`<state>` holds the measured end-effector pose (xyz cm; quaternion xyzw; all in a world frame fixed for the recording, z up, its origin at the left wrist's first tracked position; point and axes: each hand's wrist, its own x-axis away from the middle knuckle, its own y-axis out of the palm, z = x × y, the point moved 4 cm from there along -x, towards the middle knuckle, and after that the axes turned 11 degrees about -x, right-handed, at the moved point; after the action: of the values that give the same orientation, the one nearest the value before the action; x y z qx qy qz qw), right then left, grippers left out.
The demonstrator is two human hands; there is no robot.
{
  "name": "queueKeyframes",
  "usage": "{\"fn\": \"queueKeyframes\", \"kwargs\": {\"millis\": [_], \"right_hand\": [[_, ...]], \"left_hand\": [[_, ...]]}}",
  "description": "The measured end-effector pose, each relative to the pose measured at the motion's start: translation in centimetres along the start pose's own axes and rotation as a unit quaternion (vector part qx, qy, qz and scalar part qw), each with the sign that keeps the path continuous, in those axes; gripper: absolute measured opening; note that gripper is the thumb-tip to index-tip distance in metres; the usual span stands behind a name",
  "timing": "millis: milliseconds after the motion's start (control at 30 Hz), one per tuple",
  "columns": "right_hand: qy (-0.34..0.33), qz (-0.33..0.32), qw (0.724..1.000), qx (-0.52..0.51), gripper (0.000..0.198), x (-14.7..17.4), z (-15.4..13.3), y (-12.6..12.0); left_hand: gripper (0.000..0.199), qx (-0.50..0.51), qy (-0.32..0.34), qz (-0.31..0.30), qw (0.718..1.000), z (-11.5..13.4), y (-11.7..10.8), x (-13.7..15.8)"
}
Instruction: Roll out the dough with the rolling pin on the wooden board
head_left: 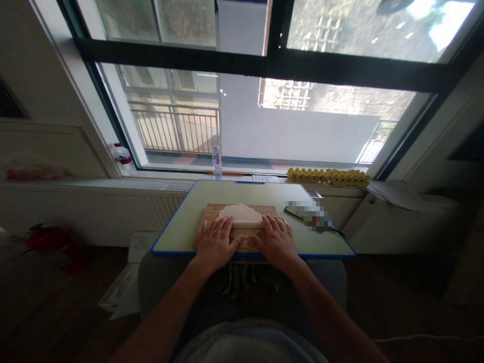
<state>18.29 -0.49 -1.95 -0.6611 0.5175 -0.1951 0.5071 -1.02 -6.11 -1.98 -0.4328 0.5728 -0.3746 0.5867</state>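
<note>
A sheet of pale dough point(240, 212) lies on a wooden board point(199, 234). Across its near part runs a light rolling pin point(247, 225), whose ends are hidden under my fingers. My left hand point(217, 239) rests palm down on the pin's left end, fingers stretched forward and thumb pointing inward. On the right end lies my right hand point(278, 239), also open and flat, its thumb turned toward the left one. Neither hand's fingers are wrapped around the pin. A thin curved metal handle point(283, 222) shows just beyond my right fingers.
The board sits on a blue-edged lap table point(177, 229) over my legs. A blurred-out object point(312, 217) lies at its right. On the windowsill stand a plastic bottle point(217, 164) and a yellow bumpy strip point(328, 177). A red fire extinguisher point(56, 244) is at the left.
</note>
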Motion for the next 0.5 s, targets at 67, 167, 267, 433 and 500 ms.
{"fn": "queueKeyframes", "kwargs": {"millis": [67, 167, 267, 433, 500], "right_hand": [[0.0, -0.002, 1.0, -0.001, 0.076, -0.1, 0.0, 0.0], [0.0, -0.001, 1.0, -0.003, 0.076, -0.8, 0.1, 0.0], [0.002, 0.0, 1.0, -0.006, 0.076, -1.5, 0.3, 0.1], [-0.001, 0.003, 1.0, -0.001, 0.075, -1.9, 0.3, 0.2], [0.001, 0.003, 1.0, -0.001, 0.075, -1.9, 0.2, 0.2]], "left_hand": [[0.066, 0.003, 0.0, -0.004, 1.0, 0.0, -0.2, -0.1], [0.064, 0.008, -0.003, -0.012, 1.0, 0.1, -0.5, -0.8], [0.064, 0.011, -0.006, -0.019, 1.0, 0.1, -0.7, -1.5], [0.063, 0.01, -0.006, -0.007, 1.0, 0.0, -0.5, -1.9], [0.063, 0.01, -0.003, 0.001, 1.0, -0.1, -0.3, -1.9]]}}
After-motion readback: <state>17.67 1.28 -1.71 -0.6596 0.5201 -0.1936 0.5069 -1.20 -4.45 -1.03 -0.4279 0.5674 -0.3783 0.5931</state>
